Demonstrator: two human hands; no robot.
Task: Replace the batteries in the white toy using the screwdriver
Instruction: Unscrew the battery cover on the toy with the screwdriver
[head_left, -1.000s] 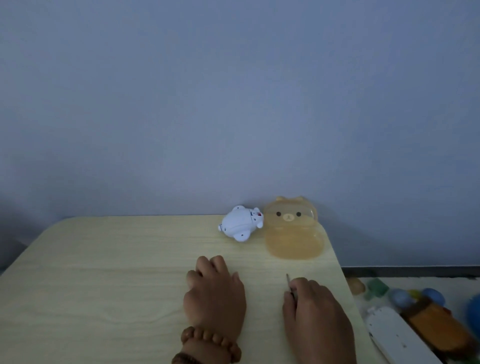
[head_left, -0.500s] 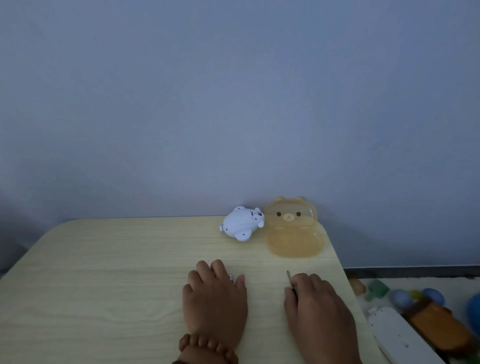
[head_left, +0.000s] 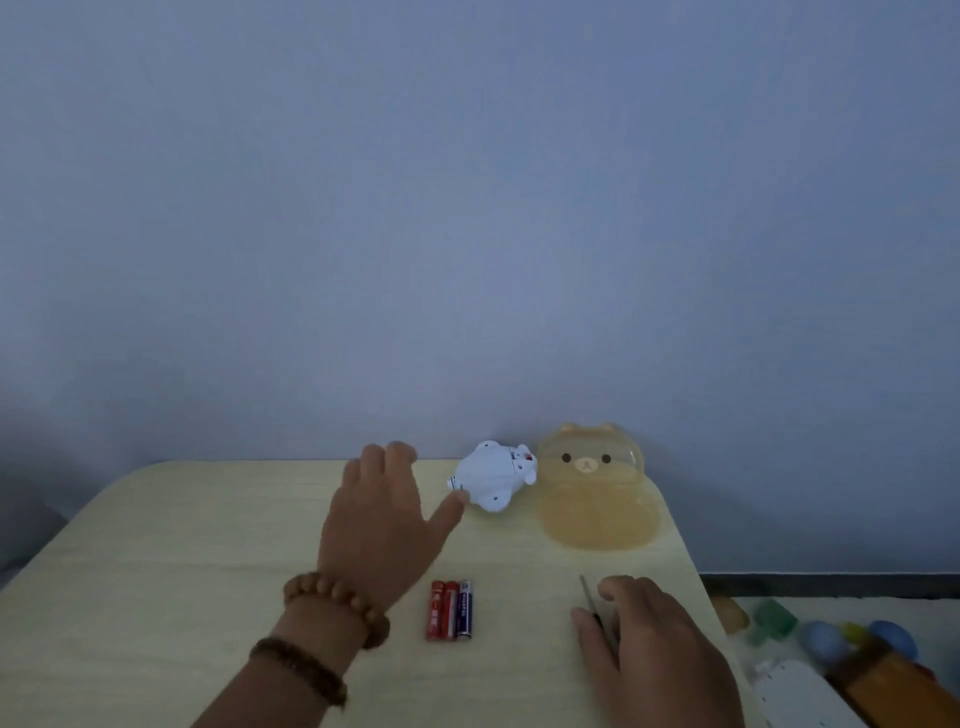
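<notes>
Table (head_left: 156, 571): pale wood-grain top, rounded far corners, set against a plain bluish wall.

Toy (head_left: 493, 475): white, lying tipped over near the far edge, right of centre; a small red-and-blue mark shows at its right end. Just beside the bear case, possibly touching it.

Bear case (head_left: 597, 499): translucent amber, bear face printed on its raised rear part, flat part lying toward the near side; sits at the far right corner.

Batteries (head_left: 450, 610): three, side by side and touching, lying lengthwise toward the far edge; two red, the right one dark blue. Placed in the near half of the table, between the two hands, well apart from the toy.

Left hand (head_left: 376, 525): above the table, fingers spread and curled slightly, holding nothing; thumb tip at the toy's near left side, contact not certain. Two bead bracelets (head_left: 332, 623) on the wrist.

Right hand (head_left: 649, 649): resting near the right edge, fingers folded around the screwdriver (head_left: 589, 597); thin metal shaft sticks out past the index finger toward the far edge, handle hidden in the palm.

Floor to the right of the table: assorted coloured items (head_left: 831, 639), blurred, not identifiable
</notes>
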